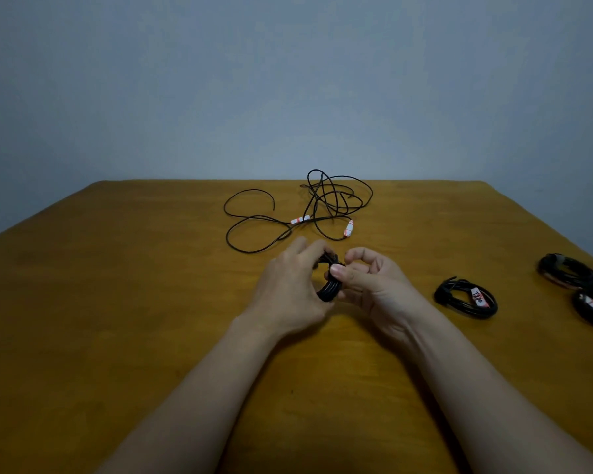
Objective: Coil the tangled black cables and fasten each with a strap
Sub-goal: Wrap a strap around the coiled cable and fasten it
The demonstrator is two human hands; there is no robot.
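Nearest us, our left hand (288, 285) and right hand (367, 278) both curled their fingers round a small black coil (331, 289) over the table (117, 302). Farther off lay the tangled cables (322, 203). Three wound coils (466, 299) sat at the right.

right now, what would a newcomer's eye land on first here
The left hand and right hand meet mid-table, both gripping a coiled black cable between them. Behind them, near the far edge, sprawls a loose tangle of black cable with white-and-red tags. Three neat coils lie at the right edge of the wooden table.
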